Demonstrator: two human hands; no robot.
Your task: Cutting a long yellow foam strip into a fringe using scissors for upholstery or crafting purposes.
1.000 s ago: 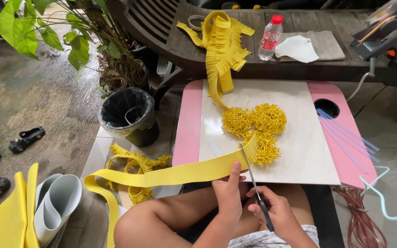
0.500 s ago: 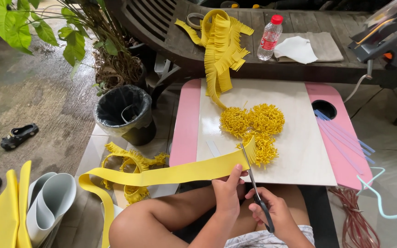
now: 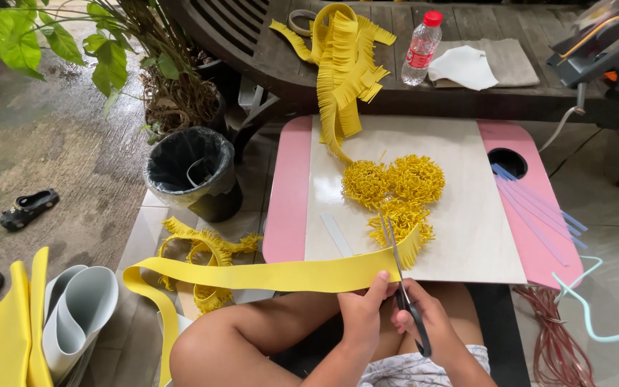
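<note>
Scissors (image 3: 404,287) advanced — floppy (fringed) foam strip (image 3: 266,274).

A single head view looks steeply down from above the seated person's lap, facing forward across the pink-edged table (image 3: 288,193) toward the wooden bench (image 3: 481,93) beyond its far edge. It sits close: the hands fill the bottom centre by the table's near edge, and the knees crop at the bottom. Floor (image 3: 44,143) shows off the left edge.
</note>
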